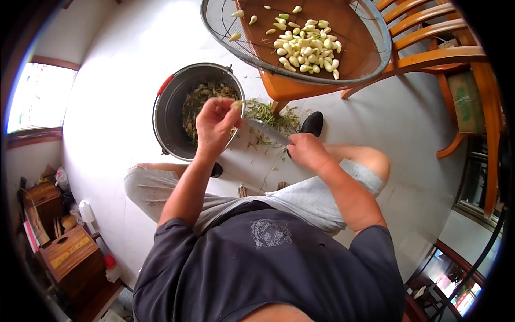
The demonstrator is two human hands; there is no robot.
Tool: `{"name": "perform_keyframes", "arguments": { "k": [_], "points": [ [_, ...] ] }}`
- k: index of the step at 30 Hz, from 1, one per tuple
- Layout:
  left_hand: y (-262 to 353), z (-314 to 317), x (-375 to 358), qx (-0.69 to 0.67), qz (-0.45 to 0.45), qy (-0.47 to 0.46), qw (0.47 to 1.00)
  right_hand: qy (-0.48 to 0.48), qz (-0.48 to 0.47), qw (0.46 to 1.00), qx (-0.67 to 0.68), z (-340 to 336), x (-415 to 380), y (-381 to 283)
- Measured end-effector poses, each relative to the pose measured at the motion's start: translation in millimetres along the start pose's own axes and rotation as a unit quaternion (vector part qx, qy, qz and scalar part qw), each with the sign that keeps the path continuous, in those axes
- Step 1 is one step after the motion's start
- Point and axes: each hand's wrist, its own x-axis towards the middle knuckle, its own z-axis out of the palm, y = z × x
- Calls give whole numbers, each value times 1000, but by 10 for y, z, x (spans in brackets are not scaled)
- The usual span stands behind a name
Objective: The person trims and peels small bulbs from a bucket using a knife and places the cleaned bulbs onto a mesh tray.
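Note:
Over the right side of a metal bucket, my left hand pinches a small pale bulb between thumb and fingers. My right hand is wrapped round the handle of a knife, whose blade points left toward my left hand. The blade tip lies close to the left fingers, just below the bulb. Dry brownish peelings lie inside the bucket. Whitish peeled bulbs are heaped in a round mesh tray above the bucket, to the right.
The tray rests on an orange wooden chair, with another wooden chair to its right. Green trimmings are scattered on the floor near my black shoe. Wooden boxes stand at the lower left. A carton is at the right.

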Motion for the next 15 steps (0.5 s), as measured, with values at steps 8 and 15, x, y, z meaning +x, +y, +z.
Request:
{"name": "perform_keyframes", "arguments": {
  "k": [8,15],
  "points": [
    [769,574,891,113,123,-148,975,-5,-51,999,9,78,27,-12],
    [326,-531,938,255,-89,-113,956,-11,-4,1000,20,-64,-33,-64]
  ]
}}
